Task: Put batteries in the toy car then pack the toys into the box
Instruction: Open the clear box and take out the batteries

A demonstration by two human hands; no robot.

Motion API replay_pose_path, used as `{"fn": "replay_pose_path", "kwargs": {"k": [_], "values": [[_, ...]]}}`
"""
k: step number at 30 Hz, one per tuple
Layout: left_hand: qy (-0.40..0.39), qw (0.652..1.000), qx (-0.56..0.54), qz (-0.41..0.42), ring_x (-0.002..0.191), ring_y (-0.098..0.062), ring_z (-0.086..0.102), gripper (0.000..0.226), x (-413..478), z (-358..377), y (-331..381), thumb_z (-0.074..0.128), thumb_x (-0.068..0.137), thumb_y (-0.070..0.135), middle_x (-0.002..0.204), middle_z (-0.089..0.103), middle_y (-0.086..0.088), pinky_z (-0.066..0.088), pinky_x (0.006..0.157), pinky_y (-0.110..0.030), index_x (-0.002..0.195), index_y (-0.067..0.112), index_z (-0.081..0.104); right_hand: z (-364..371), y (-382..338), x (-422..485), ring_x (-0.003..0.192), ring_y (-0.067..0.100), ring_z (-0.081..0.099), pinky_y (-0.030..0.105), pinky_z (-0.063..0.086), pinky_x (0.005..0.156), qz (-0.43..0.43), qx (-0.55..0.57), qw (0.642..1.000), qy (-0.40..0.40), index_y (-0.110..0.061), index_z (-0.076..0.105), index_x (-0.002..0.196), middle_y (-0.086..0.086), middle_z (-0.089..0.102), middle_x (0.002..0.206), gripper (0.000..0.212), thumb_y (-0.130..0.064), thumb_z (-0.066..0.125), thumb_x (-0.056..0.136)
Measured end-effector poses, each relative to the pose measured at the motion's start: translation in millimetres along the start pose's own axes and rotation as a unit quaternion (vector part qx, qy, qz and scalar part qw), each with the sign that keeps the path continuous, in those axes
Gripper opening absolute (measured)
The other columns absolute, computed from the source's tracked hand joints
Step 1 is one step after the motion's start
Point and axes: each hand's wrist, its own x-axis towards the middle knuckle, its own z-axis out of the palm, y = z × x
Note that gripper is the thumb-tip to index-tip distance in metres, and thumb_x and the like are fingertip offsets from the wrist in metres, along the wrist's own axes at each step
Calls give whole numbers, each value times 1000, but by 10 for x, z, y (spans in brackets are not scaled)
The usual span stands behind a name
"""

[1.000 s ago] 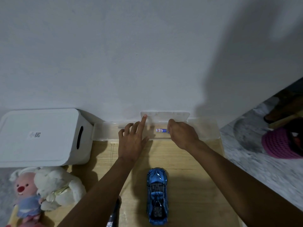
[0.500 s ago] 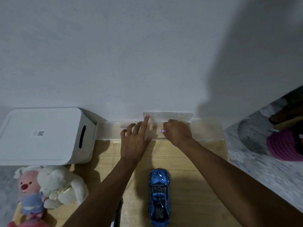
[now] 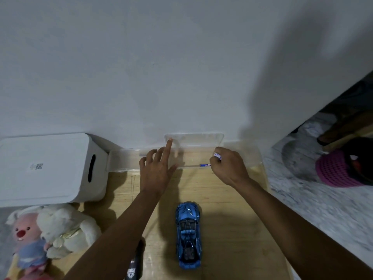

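Observation:
A blue toy car stands on the wooden tabletop, nose toward the wall. Beyond it a clear plastic case lies against the wall with its lid raised. My left hand rests on the case, index finger stretched up onto the lid. My right hand grips a small blue-and-white battery in its curled fingers at the case's right part. Another battery lies in the case just left of that hand.
A white lidded box sits at the left by the wall. A pink plush and a white plush lie in front of it. A dark object shows under my left forearm. A pink knitted thing lies on the floor at the right.
My right hand has lifted a battery out of the case and shifted slightly right. A second battery now shows in the case. My left hand keeps its place on the lid.

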Motion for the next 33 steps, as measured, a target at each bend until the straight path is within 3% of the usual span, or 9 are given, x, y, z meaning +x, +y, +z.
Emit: {"fn": "replay_pose_path", "kwargs": {"k": [3, 6, 9, 15, 18, 23, 26, 33], "values": [[7, 1000, 6, 2, 130, -35, 54, 91, -3, 1, 10, 62, 95, 54, 139, 61, -9, 48, 97, -53, 163, 28, 7, -41, -83, 25, 77, 25, 61, 32, 48, 68, -3, -115, 993, -35, -23, 56, 77, -2, 65, 78, 22, -44, 60, 84], [12, 1000, 4, 2, 129, -35, 54, 90, -4, 0, 9, 60, 96, 57, 138, 62, -8, 48, 96, -53, 162, 28, 8, -45, -172, 148, 105, 28, 63, 34, 52, 85, -13, -194, 972, -129, -28, 67, 110, 3, 68, 115, 22, -37, 61, 91], [9, 1000, 6, 0, 132, -34, 52, 90, -7, -9, 11, 57, 97, 59, 141, 61, -8, 46, 98, -54, 161, 30, 2, -3, -230, 313, 121, 28, 58, 39, 50, 98, -5, -226, 953, -203, -29, 64, 126, 2, 61, 133, 35, -33, 59, 92], [-1, 1000, -6, -7, 140, -33, 45, 88, -11, 6, 21, 52, 100, 59, 151, 52, -6, 41, 105, -54, 159, 34, -7, 102, -301, 499, 112, 30, 62, 34, 47, 89, -30, -297, 937, -184, -19, 62, 123, 6, 62, 125, 35, -31, 69, 91], [-7, 1000, -6, -6, 143, -33, 42, 87, -12, 1, 25, 50, 100, 60, 154, 49, -6, 40, 107, -53, 158, 35, -11, 113, -310, 547, 113, 30, 62, 35, 48, 93, -40, -313, 931, -181, -17, 62, 123, 8, 61, 125, 41, -33, 75, 87], [-7, 1000, -1, -4, 139, -32, 46, 87, -13, -1, 26, 54, 99, 58, 152, 52, -4, 42, 102, -53, 161, 33, -3, 188, -252, 534, 111, 33, 63, 32, 44, 83, -59, -306, 937, -157, -19, 65, 121, 10, 63, 123, 36, -43, 63, 94], [-8, 1000, 8, -5, 137, -33, 49, 87, -8, 16, 28, 55, 99, 57, 149, 54, -4, 44, 100, -53, 162, 31, 2, 203, -221, 527, 112, 32, 62, 34, 48, 87, -44, -281, 945, -160, -20, 66, 119, 8, 63, 121, 41, -50, 66, 91], [-14, 1000, 8, -9, 141, -32, 44, 85, 0, -5, 41, 49, 101, 59, 153, 50, -3, 41, 104, -52, 161, 33, -4, 222, -250, 523, 105, 35, 64, 34, 46, 77, -61, -289, 943, -156, -12, 62, 118, 12, 63, 118, 34, -33, 63, 92]]}}
